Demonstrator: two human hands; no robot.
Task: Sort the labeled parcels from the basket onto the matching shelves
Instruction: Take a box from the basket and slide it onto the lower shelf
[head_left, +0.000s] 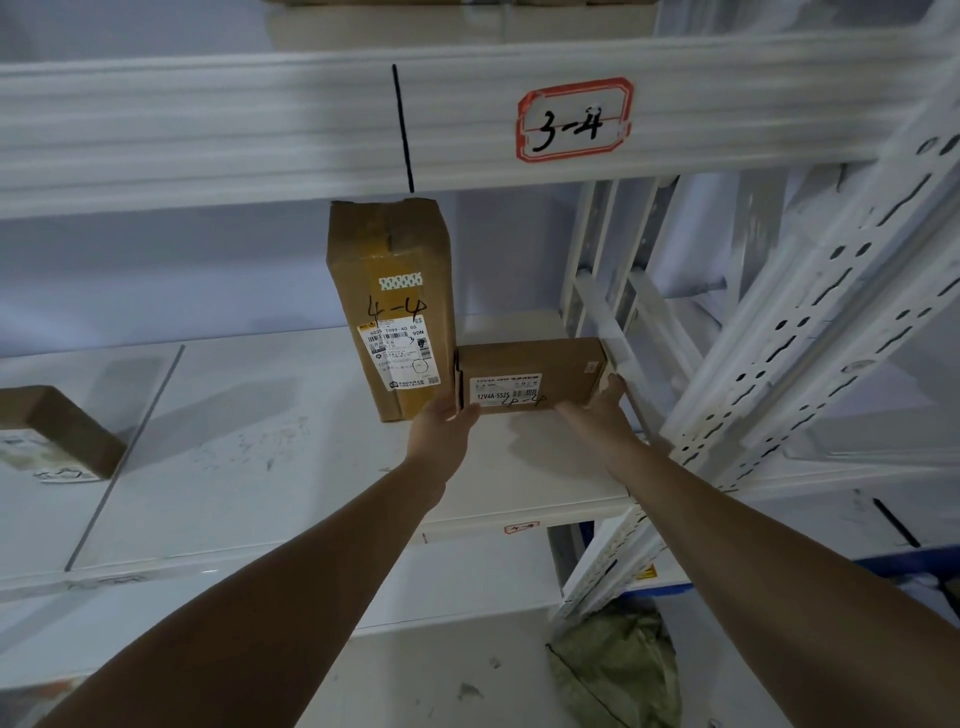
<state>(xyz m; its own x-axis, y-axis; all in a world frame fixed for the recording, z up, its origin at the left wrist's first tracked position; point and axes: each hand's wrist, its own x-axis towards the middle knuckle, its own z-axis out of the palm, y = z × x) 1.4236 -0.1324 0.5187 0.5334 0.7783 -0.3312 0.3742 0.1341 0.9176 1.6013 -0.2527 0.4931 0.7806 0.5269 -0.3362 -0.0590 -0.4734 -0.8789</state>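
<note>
Small box (530, 376) marked 4-4 lies flat on the shelf (291, 457), near its right end, touching the tall box (389, 306), also marked 4-4. Left hand (441, 426) pinches its left end; right hand (602, 410) grips its right end. Tag (574, 119) above reads 3-4.

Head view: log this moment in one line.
small 4-4 box | on shelf | left hand, right hand holding ends | beside tall 4-4 box
</note>
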